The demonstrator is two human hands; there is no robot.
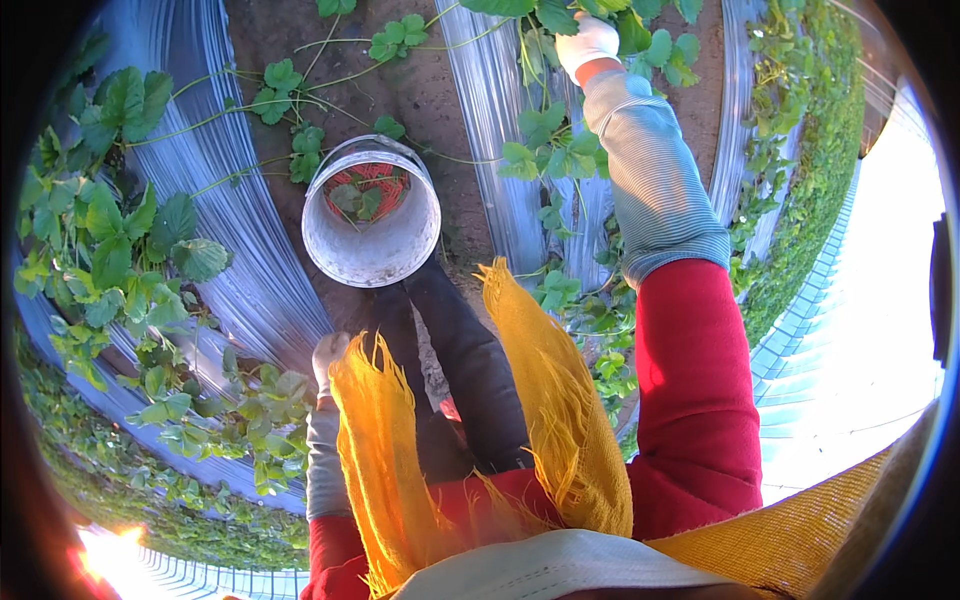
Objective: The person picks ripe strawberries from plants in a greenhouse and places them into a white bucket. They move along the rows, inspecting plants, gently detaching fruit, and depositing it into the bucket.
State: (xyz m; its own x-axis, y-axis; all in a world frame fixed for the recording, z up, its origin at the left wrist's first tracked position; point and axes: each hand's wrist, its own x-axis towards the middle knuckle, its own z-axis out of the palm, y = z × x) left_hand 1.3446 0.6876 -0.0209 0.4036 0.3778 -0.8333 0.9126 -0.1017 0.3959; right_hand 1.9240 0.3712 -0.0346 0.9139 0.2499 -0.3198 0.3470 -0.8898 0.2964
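Note:
My right hand (589, 45), in a white glove, reaches out to the leaves of a strawberry plant (660, 52) at the top of the view. Leaves cover its fingers, so I cannot see whether it grips anything. Low on the left, my left hand (330, 354), also gloved, is beside my leg and partly behind the yellow fringed scarf (382, 465). Its fingers are too blurred to make out. A whitish bucket (375, 251) stands in front of my legs, its mouth towards me. Red strands, perhaps netting (386, 184), and a few green leaves (356, 199) lie in its bottom.
Beds under silvery plastic mulch (202, 165) run along both sides of the bare soil path (450, 105). Strawberry runners (337, 90) cross the path beyond the bucket. Dense strawberry foliage (142, 247) spreads on the left. More planted rows (817, 150) curve along the right.

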